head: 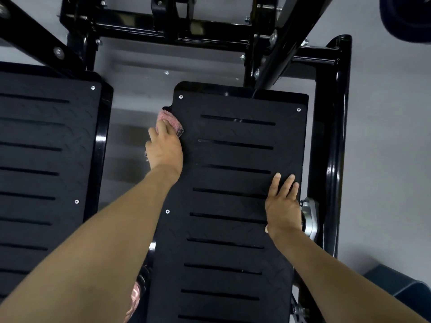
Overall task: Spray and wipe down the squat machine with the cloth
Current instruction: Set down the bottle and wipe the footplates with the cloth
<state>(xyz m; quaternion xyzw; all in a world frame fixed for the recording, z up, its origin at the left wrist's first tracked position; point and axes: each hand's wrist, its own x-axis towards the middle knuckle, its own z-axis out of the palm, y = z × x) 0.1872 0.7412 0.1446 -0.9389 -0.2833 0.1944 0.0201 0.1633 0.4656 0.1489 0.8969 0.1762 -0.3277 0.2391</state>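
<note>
Slotted footplate (229, 157) stretches away from me; left hand (164, 152) clutches cloth (169, 120) at its far-left corner, right hand (283, 206) flat.

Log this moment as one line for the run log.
step: wipe | left hand: grips pink cloth against right foot plate, far-left corner | right hand: flat on plate's right edge

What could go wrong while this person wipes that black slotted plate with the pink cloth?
1. The left hand presses the cloth at the corner notch of the foot plate; it might slip off the edge into the gap alongside.
2. The right hand lies flat near the plate's outer edge, close to a metal bracket; if the plate shifts, fingers could get pinched.
3. The cloth may snag in the slots.
</note>
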